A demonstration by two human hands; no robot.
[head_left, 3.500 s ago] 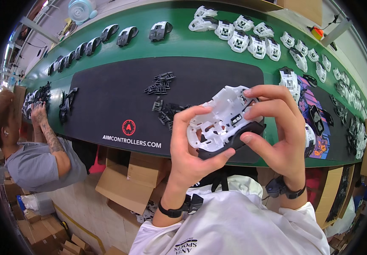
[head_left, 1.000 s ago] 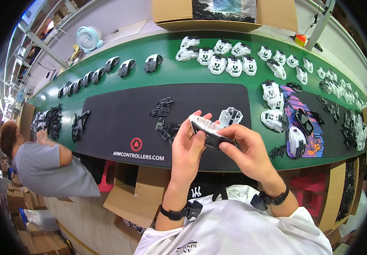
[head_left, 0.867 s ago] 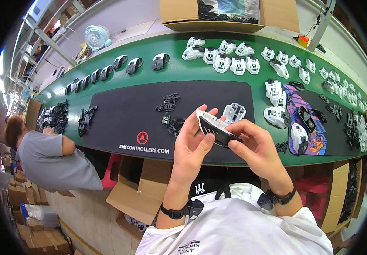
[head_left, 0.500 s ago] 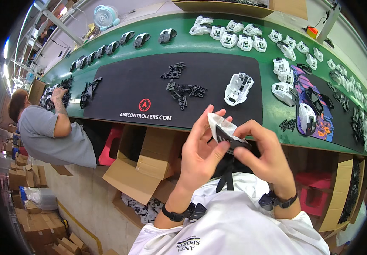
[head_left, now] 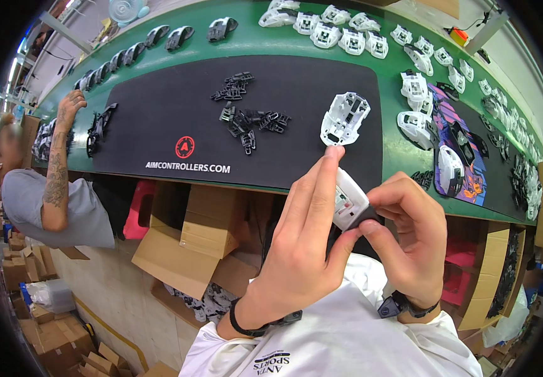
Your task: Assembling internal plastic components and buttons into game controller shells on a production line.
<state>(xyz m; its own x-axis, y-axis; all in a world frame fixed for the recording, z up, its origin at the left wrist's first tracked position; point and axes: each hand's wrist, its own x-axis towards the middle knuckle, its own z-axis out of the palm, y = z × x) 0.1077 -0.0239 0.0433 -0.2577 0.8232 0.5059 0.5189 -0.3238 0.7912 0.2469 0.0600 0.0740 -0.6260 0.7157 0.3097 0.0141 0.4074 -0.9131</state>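
Between my hands, just off the table's near edge, is a white plastic shell (head_left: pixel 349 200) with a black end piece, looking like part of a computer mouse. Its hollow side faces partly up. My left hand (head_left: pixel 303 232) is closed on its left side, long fingers straight along it and the thumb at its lower end. My right hand (head_left: pixel 413 232) pinches the black end between thumb and fingers. Beyond my left fingertips a white mouse shell (head_left: pixel 345 120) lies on the black mat (head_left: pixel 284 78). Small black plastic parts (head_left: pixel 252 122) are heaped left of it.
Several white shells (head_left: pixel 326 35) stand at the back of the green table, with dark-and-white ones (head_left: pixel 179 38) further left. A patterned mat (head_left: pixel 466 151) at right bears more parts. A co-worker (head_left: pixel 51 195) sits at far left. Open cardboard boxes (head_left: pixel 177 257) stand below the edge.
Both hands have turned the white shell so its inside shows, and my left fingers have straightened along it. The co-worker's arm has risen toward the row of shells. The view has shifted slightly.
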